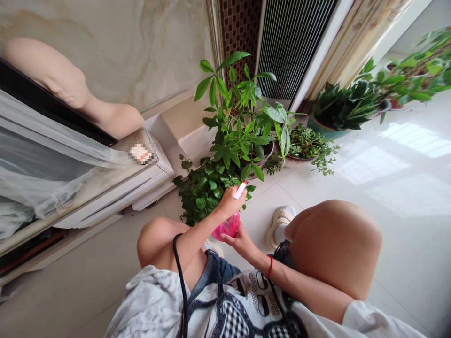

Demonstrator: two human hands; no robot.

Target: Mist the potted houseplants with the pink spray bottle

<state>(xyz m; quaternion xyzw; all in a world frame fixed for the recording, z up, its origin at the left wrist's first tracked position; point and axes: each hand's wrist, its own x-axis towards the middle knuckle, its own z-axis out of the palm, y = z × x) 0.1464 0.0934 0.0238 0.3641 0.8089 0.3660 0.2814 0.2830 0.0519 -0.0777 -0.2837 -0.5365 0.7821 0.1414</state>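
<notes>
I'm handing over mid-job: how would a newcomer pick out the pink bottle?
Find the tall leafy plant near the middle, then look down between the bare knees. The pink bottle is there, with the right hand at its body and the left hand above, by a white piece. Its bright pink body sets it apart from the low green plant behind.

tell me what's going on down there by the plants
A person is squatting on the pale tiled floor, holding a translucent pink bottle with both hands. The left hand grips its white top with a red tip, while the right hand cups the pink body from the side. Just beyond are a low, bushy dark-green plant and a taller green plant with long, pointed leaves.
</notes>
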